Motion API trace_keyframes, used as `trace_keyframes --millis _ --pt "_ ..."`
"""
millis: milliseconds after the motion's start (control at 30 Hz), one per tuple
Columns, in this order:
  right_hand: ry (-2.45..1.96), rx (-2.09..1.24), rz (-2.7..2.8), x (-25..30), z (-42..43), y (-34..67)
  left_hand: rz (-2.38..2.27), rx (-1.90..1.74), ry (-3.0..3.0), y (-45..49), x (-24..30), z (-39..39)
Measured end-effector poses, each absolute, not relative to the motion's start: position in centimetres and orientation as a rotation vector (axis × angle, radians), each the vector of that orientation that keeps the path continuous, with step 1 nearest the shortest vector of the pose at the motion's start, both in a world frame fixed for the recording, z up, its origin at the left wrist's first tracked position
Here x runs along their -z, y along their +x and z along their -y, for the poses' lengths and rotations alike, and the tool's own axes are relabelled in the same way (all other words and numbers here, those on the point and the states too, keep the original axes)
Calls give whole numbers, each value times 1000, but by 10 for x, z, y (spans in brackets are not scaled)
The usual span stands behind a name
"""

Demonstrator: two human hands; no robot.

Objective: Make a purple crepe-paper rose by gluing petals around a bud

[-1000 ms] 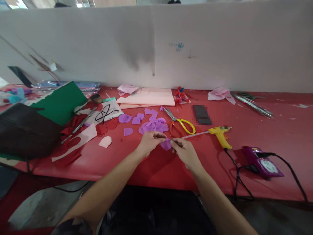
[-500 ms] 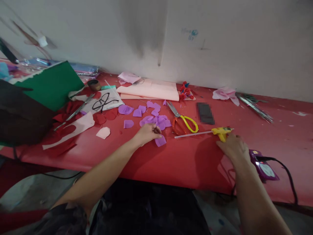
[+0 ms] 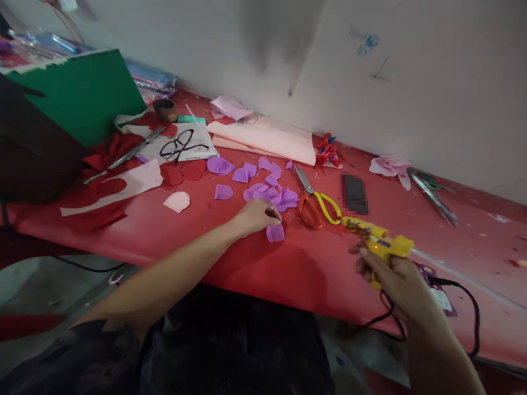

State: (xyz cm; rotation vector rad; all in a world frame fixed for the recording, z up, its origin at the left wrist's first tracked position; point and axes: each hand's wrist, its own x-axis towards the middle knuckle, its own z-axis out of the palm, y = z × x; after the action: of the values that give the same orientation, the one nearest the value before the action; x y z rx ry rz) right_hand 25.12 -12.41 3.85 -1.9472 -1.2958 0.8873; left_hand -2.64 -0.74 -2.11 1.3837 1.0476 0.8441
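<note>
**Q:** Glue gun (image 3: pixel 381 244), who has it?

**A:** The right hand (image 3: pixel 391 280). Its fingers are wrapped tight round the yellow grip and it holds the gun lifted off the table (image 3: pixel 313 274), near the front edge. The nozzle points left towards the scissors (image 3: pixel 315 200), and a clear glue stick (image 3: pixel 453 271) trails out of the back to the right.

**Q:** And the other hand?

**A:** The left hand (image 3: pixel 255 215) is knuckles-up with the forearm stretched out over the table. Its fingertips are bunched together, pinching the top edge of a purple petal (image 3: pixel 275 232), which hangs down onto the red surface.

**Q:** What lies close by?

**A:** Just beyond the left hand is a heap of purple petals (image 3: pixel 267 192). The scissors lie between that heap and the gun's nozzle. A black cord (image 3: pixel 473 318) loops from under the right hand across a purple device (image 3: pixel 440 291) lying flat on the table.

**Q:** Any open room?

**A:** Between the two hands there is bare red table, right up to the front edge. Beyond the scissors, folded pink paper (image 3: pixel 267 140) lies against the white wall (image 3: pixel 411 82), which closes off the far side.
</note>
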Motion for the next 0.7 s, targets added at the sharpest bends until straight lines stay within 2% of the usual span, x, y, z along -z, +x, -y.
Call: trace_keyframes --millis 133,700 --pt "-1889 -1076 1476 -29 136 202 -1031 -843 1457 -27 25 7" --pt "-1958 -1014 1891 -21 135 168 -1151 -579 1626 -28 14 6"
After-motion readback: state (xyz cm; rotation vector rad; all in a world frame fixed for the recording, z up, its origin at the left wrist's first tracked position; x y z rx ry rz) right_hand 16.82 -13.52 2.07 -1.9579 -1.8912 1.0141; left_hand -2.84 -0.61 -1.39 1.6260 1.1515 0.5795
